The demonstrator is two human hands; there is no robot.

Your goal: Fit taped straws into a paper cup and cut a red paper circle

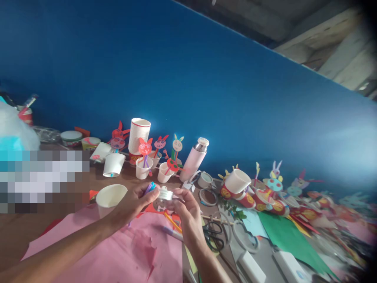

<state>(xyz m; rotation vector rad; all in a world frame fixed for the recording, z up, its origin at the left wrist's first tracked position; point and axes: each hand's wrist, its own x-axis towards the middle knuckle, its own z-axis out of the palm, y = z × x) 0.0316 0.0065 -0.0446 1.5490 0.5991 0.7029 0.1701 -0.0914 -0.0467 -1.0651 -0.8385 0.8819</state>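
Observation:
My left hand is closed around a small bundle of blue and purple sticks, which look like straws or pipe cleaners. Between the two hands is a small, shiny, whitish piece that looks like a roll of tape. The fingers of my right hand pinch it from the right, and my left fingertips are close to its other side. Just below, a pale paper cut-out is partly hidden. Under my hands lies pink paper, with orange and blue sticks near my right wrist.
A white cup stands beside my left forearm. Behind are paper cups with animal faces, a cup stack and a pink thermos. To the right lie black scissors, green paper and white boxes.

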